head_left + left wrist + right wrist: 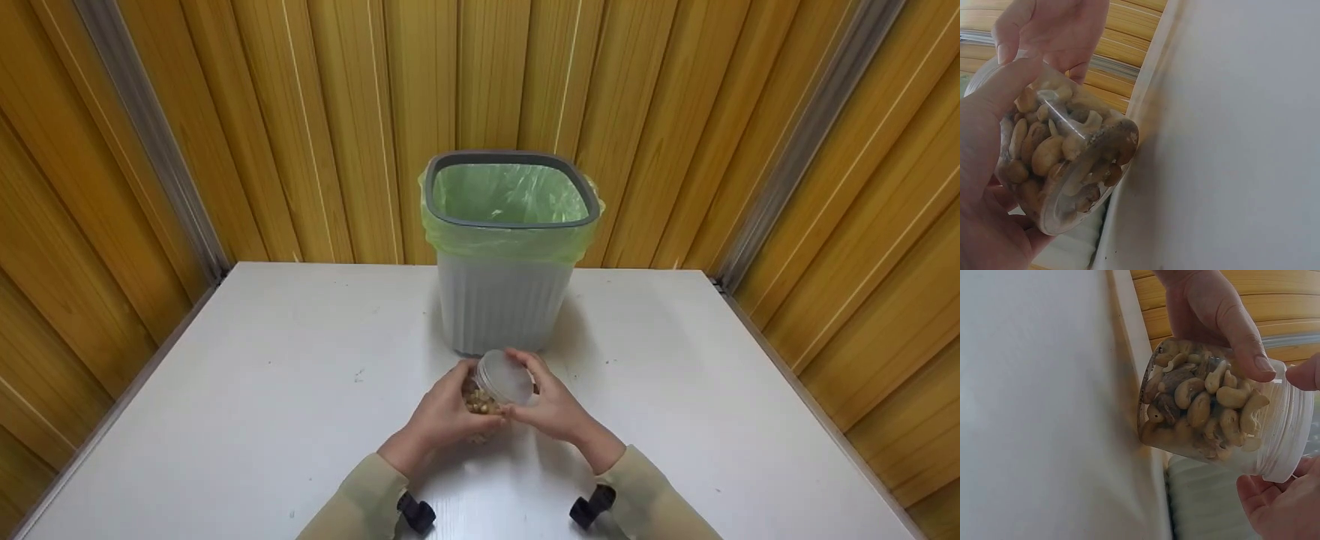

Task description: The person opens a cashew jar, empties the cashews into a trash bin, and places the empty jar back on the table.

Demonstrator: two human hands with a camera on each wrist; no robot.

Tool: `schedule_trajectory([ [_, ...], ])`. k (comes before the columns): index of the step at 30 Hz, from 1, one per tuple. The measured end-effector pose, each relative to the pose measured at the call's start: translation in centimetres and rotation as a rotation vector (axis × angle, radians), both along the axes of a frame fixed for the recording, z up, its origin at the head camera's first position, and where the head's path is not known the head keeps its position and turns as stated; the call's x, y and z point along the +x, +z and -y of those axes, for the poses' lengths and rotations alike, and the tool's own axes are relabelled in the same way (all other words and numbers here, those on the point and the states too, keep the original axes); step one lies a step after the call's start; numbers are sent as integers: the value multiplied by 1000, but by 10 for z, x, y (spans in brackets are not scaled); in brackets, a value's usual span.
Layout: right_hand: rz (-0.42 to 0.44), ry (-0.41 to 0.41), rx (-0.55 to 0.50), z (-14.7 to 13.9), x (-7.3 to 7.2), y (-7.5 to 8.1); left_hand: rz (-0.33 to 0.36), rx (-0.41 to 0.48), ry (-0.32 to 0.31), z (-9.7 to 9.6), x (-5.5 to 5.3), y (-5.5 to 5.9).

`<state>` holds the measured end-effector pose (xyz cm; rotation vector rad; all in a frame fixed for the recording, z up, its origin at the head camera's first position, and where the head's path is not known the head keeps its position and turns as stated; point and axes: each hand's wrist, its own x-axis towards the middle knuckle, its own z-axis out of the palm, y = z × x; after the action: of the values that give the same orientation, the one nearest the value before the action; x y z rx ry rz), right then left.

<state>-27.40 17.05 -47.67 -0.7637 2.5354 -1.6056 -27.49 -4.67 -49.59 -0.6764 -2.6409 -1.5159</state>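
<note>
A clear plastic jar (482, 403) of mixed nuts is tilted just above the table, in front of the bin. My left hand (444, 407) grips it round the body, thumb on the near side. With fingertips and thumb, my right hand (556, 409) holds the rim of the translucent lid (507, 377), which sits at the jar's mouth. Cashews (1235, 396) and darker, browner nuts show through the wall in the right wrist view. From the left wrist, the jar's base (1092, 180) faces the camera, and the right hand (1061, 28) is behind the lid end.
A grey ribbed bin (506, 300) with a green plastic liner (510, 244) stands directly beyond the hands. The white table (315, 390) extends to both sides, with small dark specks on it. Wood-patterned panels (420, 90) enclose the back and sides.
</note>
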Motion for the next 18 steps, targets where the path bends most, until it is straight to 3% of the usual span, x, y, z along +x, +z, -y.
schedule_trajectory([
  [18,-23,41,-16,-5,-1,4,-26,-8,16,1,0,0],
])
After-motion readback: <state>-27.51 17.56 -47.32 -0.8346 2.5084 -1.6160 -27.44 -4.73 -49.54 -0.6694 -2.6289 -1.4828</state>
